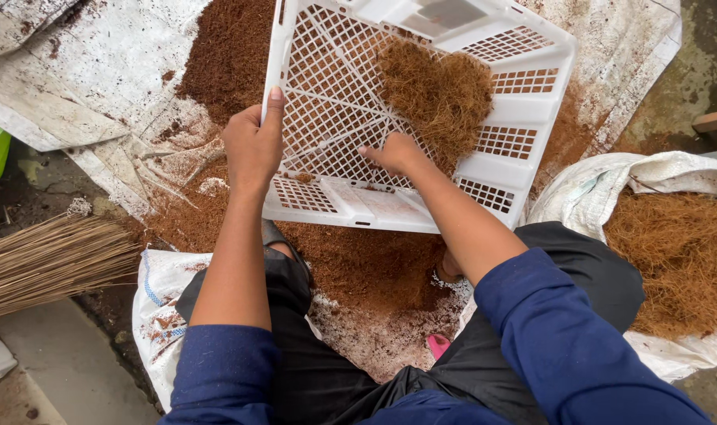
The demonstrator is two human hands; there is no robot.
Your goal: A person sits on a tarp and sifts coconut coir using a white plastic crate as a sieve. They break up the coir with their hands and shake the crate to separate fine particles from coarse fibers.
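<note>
Both arms stretched forward, blue sleeves pushed up. Left hand clamped on the crate at its left rim, thumb up along the edge, fingers hidden behind. Right hand inside the crate, loosely curled, fingertips on the mesh floor just beside the fibre. Crate tilted over brown dust on a white sack. More fibre heaped at right; broom at left.

Soft, even daylight from overhead, no hard shadows cast, only a faint shade under the white crate, mild glare on the white sheeting, focus kept sharp throughout, slight wide-angle stretch seen at the edges, colours rendered naturally.
</note>
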